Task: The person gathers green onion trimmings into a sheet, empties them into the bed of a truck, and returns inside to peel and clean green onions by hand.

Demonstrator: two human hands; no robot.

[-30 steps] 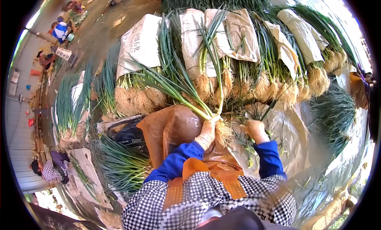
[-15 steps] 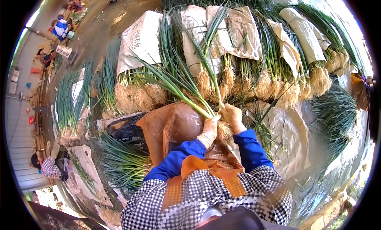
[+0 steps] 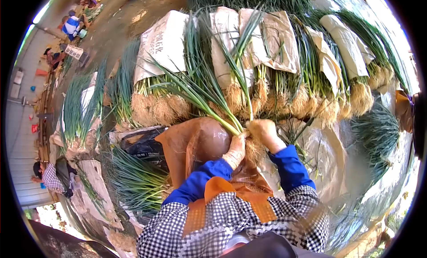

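Observation:
My left hand [image 3: 236,150] is closed around the white lower stalks of a few green onions [image 3: 221,120], whose leaves fan up and to the left. Close beside it, my right hand [image 3: 265,132] has its fingers folded at the base of another upright green onion stalk [image 3: 247,95]. Pale stringy roots [image 3: 254,152] hang below and between the two hands. Both hands are over a brown apron [image 3: 178,140] that covers my knees. The right fingertips are partly hidden.
Bundled green onions with bushy roots [image 3: 162,110] lie in a row ahead, partly under paper sacks [image 3: 160,46]. A loose green onion pile [image 3: 135,178] lies at left, another heap [image 3: 378,129] at right. Crumpled sheeting [image 3: 322,160] covers the right floor. A person [image 3: 55,178] sits far left.
My right hand has turned slightly at the stalk base, showing more of its back. My left hand keeps its grip. The whole view has shifted a little.

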